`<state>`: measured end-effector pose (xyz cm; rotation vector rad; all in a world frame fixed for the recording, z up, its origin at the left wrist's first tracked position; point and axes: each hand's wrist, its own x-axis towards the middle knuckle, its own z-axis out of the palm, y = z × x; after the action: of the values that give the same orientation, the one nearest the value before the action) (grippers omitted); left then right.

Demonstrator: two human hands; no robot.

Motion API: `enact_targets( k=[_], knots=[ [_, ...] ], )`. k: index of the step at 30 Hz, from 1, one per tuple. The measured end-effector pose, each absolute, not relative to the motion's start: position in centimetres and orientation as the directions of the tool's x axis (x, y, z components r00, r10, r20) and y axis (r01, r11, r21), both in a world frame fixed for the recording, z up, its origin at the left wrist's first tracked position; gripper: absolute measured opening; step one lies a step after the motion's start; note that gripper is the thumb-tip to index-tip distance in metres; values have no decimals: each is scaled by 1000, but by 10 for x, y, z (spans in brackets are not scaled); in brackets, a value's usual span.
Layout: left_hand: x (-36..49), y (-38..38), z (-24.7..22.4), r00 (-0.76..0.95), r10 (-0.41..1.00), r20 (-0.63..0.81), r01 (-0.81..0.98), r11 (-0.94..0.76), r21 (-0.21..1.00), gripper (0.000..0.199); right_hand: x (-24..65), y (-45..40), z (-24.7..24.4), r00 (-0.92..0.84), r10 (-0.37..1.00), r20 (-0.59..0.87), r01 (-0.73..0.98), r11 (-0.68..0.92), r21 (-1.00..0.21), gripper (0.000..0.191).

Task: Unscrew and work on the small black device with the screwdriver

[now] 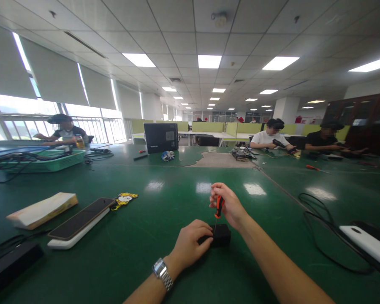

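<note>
Bench: green and glossy (164,190), its near edge out of view below you; the work sits toward that edge, well in from the left and right corners.
Black box (222,235): lying on the bench on the near-edge side, right of middle, its left end covered by your hand and its right end free.
Left hand (194,240): your thumb and fingers pressed about the left end of the box, holding it down.
Right hand (228,202): raised over the box, your fingers wrapped round the handle of the screwdriver, pinching it.
Screwdriver (219,207): near upright, handle leaning slightly right, shank reaching down to the box; whether the tip is seated cannot be told.
Slip hazard: the tip stands just beside your left fingertips — should it skid leftward, it would likely meet them. Cause: a tilted shank, or a push before the tip is engaged.
Pivot hazard: the box may swing under a twist. Cause: your hold is at one end only, on a smooth surface.
Scuff hazard: a skidding tip could mark the box or the bench. Cause: more sideways force than downward.
Left-hand clutter: the phone (82,217) lies toward the left edge, well apart — a lesser concern.
</note>
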<state>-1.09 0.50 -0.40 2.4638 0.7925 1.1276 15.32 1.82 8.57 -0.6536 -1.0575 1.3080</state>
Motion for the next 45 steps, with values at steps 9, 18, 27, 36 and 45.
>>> enact_targets(
  k=[9,18,27,36,45],
  knots=[
    [-10,5,-3,538,597,595,347,-800,489,12,155,20,85,-40,965,261,-455,215,-864,25],
    [-10,5,-4,541,606,584,356,-794,494,14,153,18,86,9,967,253,-402,235,-885,28],
    [-11,5,-4,542,601,587,357,-798,486,14,151,18,87,17,965,263,-381,250,-890,26],
    [-11,6,-5,541,604,585,358,-795,490,14,151,17,86,11,965,262,-369,248,-896,26],
    [-12,5,-4,544,614,572,364,-787,499,13,152,18,86,2,960,279,-345,262,-901,22]
  ],
)
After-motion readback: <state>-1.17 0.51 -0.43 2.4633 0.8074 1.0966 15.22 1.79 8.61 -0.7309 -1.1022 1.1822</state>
